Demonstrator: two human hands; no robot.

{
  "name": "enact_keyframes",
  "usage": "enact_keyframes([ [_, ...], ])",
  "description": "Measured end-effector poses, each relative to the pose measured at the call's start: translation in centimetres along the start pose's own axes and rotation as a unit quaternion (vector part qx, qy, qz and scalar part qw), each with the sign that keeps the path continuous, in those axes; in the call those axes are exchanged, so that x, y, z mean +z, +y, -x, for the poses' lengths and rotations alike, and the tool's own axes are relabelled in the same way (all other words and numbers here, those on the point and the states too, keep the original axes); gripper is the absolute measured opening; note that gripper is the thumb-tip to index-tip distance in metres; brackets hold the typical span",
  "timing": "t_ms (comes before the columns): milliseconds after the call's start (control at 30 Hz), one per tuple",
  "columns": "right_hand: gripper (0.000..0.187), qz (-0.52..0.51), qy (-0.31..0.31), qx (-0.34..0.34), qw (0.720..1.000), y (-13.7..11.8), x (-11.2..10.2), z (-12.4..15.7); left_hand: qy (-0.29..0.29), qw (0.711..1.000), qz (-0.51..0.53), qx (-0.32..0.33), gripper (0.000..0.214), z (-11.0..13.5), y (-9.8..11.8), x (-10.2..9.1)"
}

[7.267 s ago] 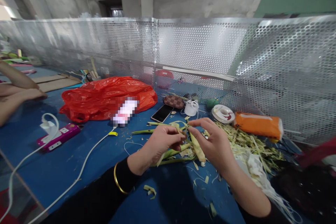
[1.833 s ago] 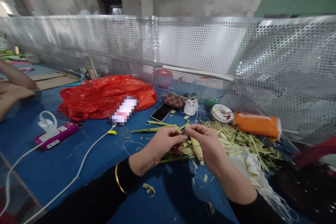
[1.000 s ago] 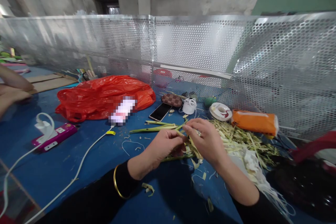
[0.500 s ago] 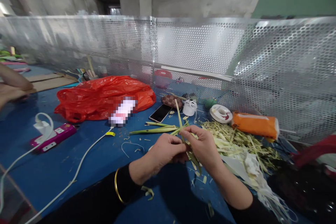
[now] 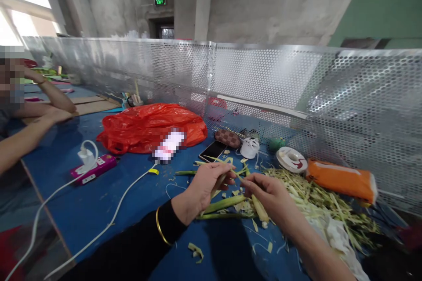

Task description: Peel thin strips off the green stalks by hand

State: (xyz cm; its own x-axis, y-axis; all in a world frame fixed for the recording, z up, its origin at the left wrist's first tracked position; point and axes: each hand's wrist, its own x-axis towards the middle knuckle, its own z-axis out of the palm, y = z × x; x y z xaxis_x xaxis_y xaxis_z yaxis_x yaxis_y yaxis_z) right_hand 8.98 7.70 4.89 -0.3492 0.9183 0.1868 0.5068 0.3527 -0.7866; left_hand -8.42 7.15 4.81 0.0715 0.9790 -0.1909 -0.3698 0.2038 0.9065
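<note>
Toward the near side of the blue tabletop (image 5: 145, 197) lies a curled plant scrap (image 5: 196, 251). Farther on, green stalks (image 5: 226, 204) rest below the left hand (image 5: 211, 182) and right hand (image 5: 268, 191), which pinch a thin pale-green strip (image 5: 238, 176) between them. Beyond are a dark-screened smartphone (image 5: 215, 149) and perforated metal panels (image 5: 263, 74).

Left hand (image 5: 208, 184) and right hand (image 5: 268, 193) pinch thin green strip (image 5: 238, 176). From hands: checked case (image 5: 227, 138) at twelve o'clock, red bag (image 5: 148, 123) at ten, orange packet (image 5: 341, 180) at three.

A thin gold bangle (image 5: 158, 227) circles the black left sleeve (image 5: 132, 244).
</note>
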Motion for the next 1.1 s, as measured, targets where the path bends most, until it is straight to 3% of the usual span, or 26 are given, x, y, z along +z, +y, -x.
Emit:
enact_keyframes([
  [200, 0.028, 0.09, 0.015, -0.026, 0.996, 0.4, -0.6, 0.2, 0.028, 1.0, 0.001, 0.013, 0.02, -0.8, -0.7, -0.2],
  [500, 0.026, 0.105, 0.013, -0.031, 0.994, 0.1, -0.6, 0.2, 0.038, 0.999, -0.01, 0.011, 0.02, -1.0, -0.9, -0.2],
  [667, 0.025, 0.108, -0.025, -0.033, 0.993, 0.1, -0.4, 0.3, 0.056, 0.996, -0.019, 0.062, 0.021, -1.1, -1.6, -0.1],
  [767, 0.028, 0.058, 0.006, -0.036, 0.998, 0.2, -0.4, 0.1, 0.043, 0.997, -0.034, 0.056, 0.021, -0.8, -1.7, 0.1],
  [867, 0.032, -0.055, 0.06, -0.01, 0.997, 0.5, -0.1, -0.3, -0.016, 0.998, -0.062, 0.012, 0.019, -0.1, -1.6, 0.5],
  [1000, 0.032, -0.261, 0.079, 0.078, 0.959, 0.6, 1.0, -0.4, -0.08, 0.992, -0.09, -0.031, 0.019, 0.7, -1.8, 1.1],
  [1100, 0.031, -0.319, 0.108, 0.101, 0.936, 0.7, 2.0, -0.3, -0.079, 0.99, -0.108, -0.037, 0.014, 0.8, -1.9, 1.2],
])
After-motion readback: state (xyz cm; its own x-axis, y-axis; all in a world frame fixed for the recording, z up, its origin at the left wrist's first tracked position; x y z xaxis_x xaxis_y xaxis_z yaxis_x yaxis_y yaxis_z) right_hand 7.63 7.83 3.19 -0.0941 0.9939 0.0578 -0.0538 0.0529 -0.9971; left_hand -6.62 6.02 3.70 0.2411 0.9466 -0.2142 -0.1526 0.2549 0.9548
